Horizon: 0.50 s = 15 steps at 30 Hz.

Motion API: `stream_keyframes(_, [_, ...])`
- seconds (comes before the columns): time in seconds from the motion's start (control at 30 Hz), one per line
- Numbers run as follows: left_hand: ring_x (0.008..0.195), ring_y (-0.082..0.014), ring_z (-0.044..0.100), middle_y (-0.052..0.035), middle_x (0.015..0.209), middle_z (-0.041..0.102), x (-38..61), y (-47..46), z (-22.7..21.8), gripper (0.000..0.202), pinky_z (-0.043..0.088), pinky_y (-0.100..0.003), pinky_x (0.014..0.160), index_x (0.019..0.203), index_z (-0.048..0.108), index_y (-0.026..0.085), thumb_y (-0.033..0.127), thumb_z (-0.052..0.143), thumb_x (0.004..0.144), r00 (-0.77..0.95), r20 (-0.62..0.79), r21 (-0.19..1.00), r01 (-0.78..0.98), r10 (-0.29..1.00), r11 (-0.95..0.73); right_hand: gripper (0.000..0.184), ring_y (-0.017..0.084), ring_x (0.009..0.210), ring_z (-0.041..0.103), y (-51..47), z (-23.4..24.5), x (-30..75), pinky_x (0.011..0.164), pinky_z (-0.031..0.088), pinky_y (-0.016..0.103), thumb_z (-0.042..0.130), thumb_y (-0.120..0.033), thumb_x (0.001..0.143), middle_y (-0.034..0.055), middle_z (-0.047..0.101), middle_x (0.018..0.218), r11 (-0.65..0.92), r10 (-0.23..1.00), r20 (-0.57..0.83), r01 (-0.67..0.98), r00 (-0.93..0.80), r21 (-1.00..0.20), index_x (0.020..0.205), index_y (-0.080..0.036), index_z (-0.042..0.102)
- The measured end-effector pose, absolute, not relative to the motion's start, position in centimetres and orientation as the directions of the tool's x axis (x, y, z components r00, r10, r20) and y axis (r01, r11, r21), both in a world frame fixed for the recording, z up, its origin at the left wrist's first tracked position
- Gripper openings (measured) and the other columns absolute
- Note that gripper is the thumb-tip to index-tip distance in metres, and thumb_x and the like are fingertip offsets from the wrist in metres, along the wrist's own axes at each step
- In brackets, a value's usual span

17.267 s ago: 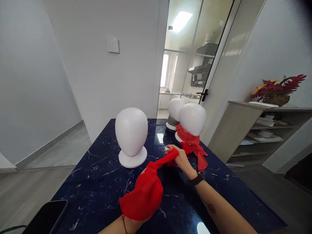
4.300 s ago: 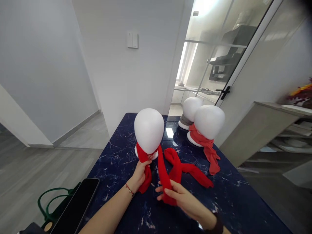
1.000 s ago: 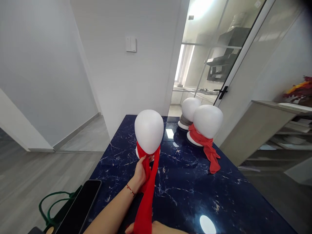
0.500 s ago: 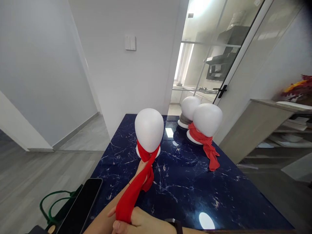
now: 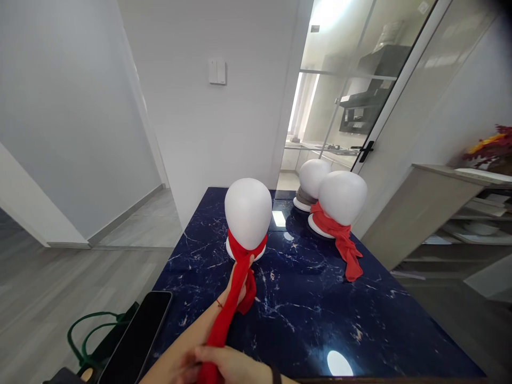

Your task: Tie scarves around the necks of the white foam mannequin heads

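Observation:
A white mannequin head point(image 5: 248, 213) stands upright at the near middle, with a red scarf point(image 5: 228, 312) around its neck. One strip of the scarf stretches from the neck down toward me. My right hand point(image 5: 234, 364) is closed around this strip near the table's front edge. My left hand point(image 5: 241, 292) reaches up to the neck and is closed on the scarf just below the head. The strip covers much of the left hand. Another red end hangs beside it, bunched close to the tabletop.
On the blue marbled table point(image 5: 304, 320), a second white head point(image 5: 343, 197) wears a coral scarf point(image 5: 343, 240). Behind it stands a third head point(image 5: 314, 177) with a grey-brown band. A phone-like black device point(image 5: 138, 333) and a green-handled bag point(image 5: 96, 341) are at left.
The red strip has swung from the head's right side to its front middle and looks narrower and bunched. My right hand has shifted slightly and its fingers have changed their hold.

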<state>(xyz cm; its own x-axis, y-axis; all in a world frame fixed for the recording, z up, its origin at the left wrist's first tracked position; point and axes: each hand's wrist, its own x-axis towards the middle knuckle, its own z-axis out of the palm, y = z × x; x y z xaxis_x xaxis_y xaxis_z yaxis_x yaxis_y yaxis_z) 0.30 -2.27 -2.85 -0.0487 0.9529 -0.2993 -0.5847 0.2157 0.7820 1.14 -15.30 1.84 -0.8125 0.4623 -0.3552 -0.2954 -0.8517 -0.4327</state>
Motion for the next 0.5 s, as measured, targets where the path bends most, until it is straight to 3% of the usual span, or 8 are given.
stream_keyframes(0.1, [0.047,-0.0091,0.046,0.0054,0.053,0.054,0.3,-2.1,-2.6,0.041,0.037,-0.023,0.048,0.083,0.063,0.019,0.035,0.083,0.051,0.003,-0.35,0.754,-0.592,0.937,0.284,0.036,0.007,0.048,0.05,-16.3,1.9,5.8,0.052,0.035,0.021,0.078,-0.034,0.059,0.0,0.058,0.061,-0.685,0.637,-0.304,-0.339,-0.708,-0.645,0.079,-0.014,0.056])
stream_keyframes(0.2, [0.046,-0.0085,0.045,0.0047,0.055,0.057,0.7,-1.9,-2.1,0.042,0.037,-0.023,0.048,0.086,0.063,0.018,0.035,0.082,0.052,0.026,-0.331,0.749,-0.601,0.943,0.279,0.036,0.006,0.039,0.042,-16.9,2.5,11.2,0.05,0.038,0.024,0.068,-0.047,0.07,-0.0043,0.052,0.054,-0.515,0.789,-0.265,-0.362,-0.554,-0.777,0.082,-0.017,0.052])
stream_keyframes(0.3, [0.049,-0.0072,0.045,0.0041,0.06,0.059,1.0,-1.7,-2.1,0.042,0.037,-0.022,0.051,0.086,0.062,0.016,0.03,0.082,0.052,0.007,-0.256,0.756,-0.622,0.967,0.204,0.04,0.018,0.07,0.061,-17.2,2.1,14.8,0.07,0.048,0.035,0.064,-0.048,0.074,0.0066,0.063,0.085,-0.207,0.976,-0.205,-0.017,-0.075,-0.978,0.098,-0.017,0.054])
stream_keyframes(0.37, [0.047,-0.006,0.042,0.005,0.058,0.058,1.1,-1.6,-2.3,0.039,0.035,-0.021,0.049,0.085,0.062,0.015,0.028,0.081,0.053,-0.016,-0.24,0.77,-0.612,0.971,0.18,0.049,0.025,0.103,0.055,-17.3,1.4,15.6,0.09,0.045,0.041,0.063,-0.043,0.076,0.0113,0.055,0.116,-0.027,0.958,0.059,0.29,0.282,-0.957,0.116,-0.02,0.047])
stream_keyframes(0.4, [0.047,-0.0055,0.04,0.0055,0.056,0.056,1.1,-1.5,-2.5,0.038,0.033,-0.02,0.048,0.084,0.062,0.015,0.028,0.08,0.053,-0.021,-0.237,0.779,-0.602,0.971,0.176,0.05,0.026,0.112,0.05,-17.2,1.0,15.6,0.096,0.041,0.043,0.059,-0.041,0.079,0.0115,0.05,0.124,0.034,0.913,0.194,0.407,0.359,-0.913,0.121,-0.021,0.042])
stream_keyframes(0.5, [0.048,-0.0056,0.042,0.0047,0.059,0.058,1.0,-1.5,-2.6,0.039,0.034,-0.02,0.05,0.087,0.063,0.015,0.024,0.08,0.052,0.003,-0.197,0.798,-0.581,0.98,0.162,0.048,0.025,0.119,0.046,-16.2,-0.3,14.3,0.099,0.04,0.043,0.051,-0.035,0.085,0.0106,0.047,0.129,0.159,0.896,0.386,0.653,0.22,-0.74,0.129,-0.024,0.037])
